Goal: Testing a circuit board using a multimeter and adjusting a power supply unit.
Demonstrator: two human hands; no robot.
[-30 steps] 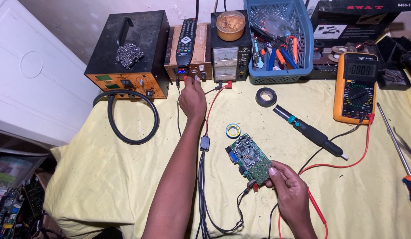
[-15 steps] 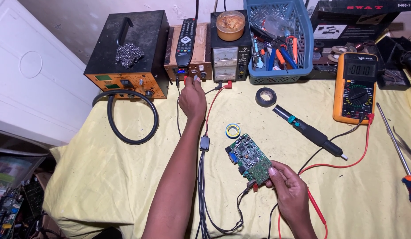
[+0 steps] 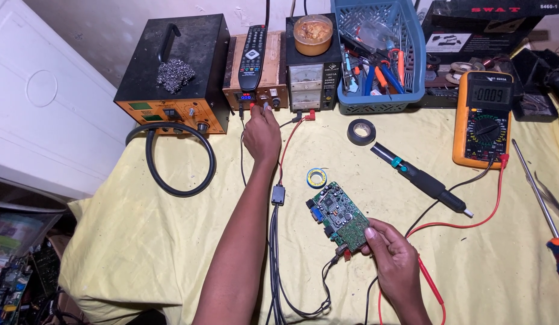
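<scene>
My left hand (image 3: 262, 133) reaches to the front of a small brown power supply box (image 3: 255, 96), its fingertips pinched on a knob there. My right hand (image 3: 392, 259) holds the near corner of a green circuit board (image 3: 337, 215) that lies on the yellow cloth (image 3: 141, 241). Red and black leads run from the board's edge toward me and up to the supply.
A black and orange rework station (image 3: 174, 75) with a looped hose stands at the left. A remote (image 3: 253, 48), a meter box, a blue basket of tools (image 3: 381, 54), an orange multimeter (image 3: 482, 120), a soldering iron (image 3: 420, 179), tape rolls and a screwdriver (image 3: 547, 210) surround the board.
</scene>
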